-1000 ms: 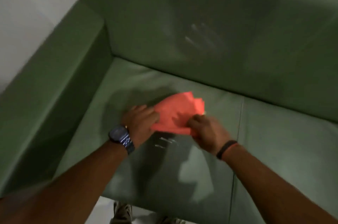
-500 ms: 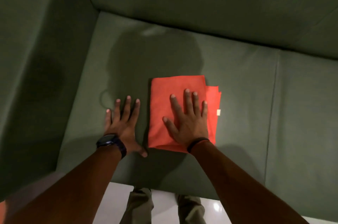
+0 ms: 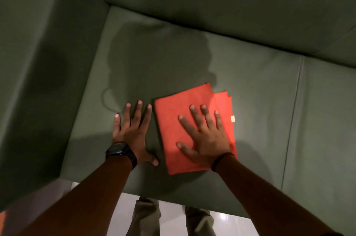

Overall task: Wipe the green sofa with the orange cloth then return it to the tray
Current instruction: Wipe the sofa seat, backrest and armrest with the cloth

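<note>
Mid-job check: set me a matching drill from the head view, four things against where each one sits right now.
Things:
1. folded orange cloth
2. right hand
3. left hand
4. dark wristwatch

Places:
A. flat on the bare seat of the green sofa, beside the cloth
B. strapped around the left wrist
C. lying flat on the seat cushion
D. palm down, fingers spread, on top of the cloth

Pairs: 1-C, 2-D, 3-A, 4-B
</note>
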### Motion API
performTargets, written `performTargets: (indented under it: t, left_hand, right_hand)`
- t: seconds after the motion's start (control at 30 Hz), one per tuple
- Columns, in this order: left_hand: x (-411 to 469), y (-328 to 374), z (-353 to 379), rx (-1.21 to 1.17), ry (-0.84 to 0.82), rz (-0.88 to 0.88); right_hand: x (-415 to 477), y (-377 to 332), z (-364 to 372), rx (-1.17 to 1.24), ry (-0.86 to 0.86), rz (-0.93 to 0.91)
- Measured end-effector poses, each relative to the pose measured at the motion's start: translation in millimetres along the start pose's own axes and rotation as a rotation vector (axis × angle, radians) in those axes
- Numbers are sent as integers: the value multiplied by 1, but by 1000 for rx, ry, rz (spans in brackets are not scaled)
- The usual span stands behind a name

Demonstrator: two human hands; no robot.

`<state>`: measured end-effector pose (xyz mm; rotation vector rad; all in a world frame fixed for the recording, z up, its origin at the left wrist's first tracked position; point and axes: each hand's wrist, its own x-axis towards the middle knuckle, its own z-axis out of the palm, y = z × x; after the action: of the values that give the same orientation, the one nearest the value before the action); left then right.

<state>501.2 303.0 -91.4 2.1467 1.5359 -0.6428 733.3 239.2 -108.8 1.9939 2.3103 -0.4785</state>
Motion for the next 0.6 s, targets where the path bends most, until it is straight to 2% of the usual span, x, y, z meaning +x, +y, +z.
performTargets:
  t: [0.07, 0.1, 0.2, 0.27, 0.33, 0.4, 0.47, 0.53, 0.6]
  left_hand:
    - [0, 1, -1, 2, 4, 0]
    - [1, 2, -1, 0, 6, 4]
    - [1, 1, 1, 11, 21, 10]
    - [2, 0, 1, 22, 35, 17]
    - [2, -1, 2, 31, 47, 20]
    - [0, -1, 2, 45, 52, 19]
    - [0, -1, 2, 44, 50, 17]
    - [1, 0, 1, 31, 44, 14]
    - [2, -1, 0, 25, 39, 13]
  right_hand:
    - [-4, 25, -4, -46, -13, -105]
    - [-5, 38, -6, -69, -5, -90]
    - [3, 54, -14, -48, 57, 157]
    - [9, 40, -12, -45, 66, 248]
    - [5, 24, -6, -61, 16, 136]
    - [-6, 31, -3, -104, -30, -109]
    - [-8, 54, -8, -146, -55, -273]
    - [-7, 70, -12, -161, -44, -260]
    - [-7, 67, -12, -107, -20, -91]
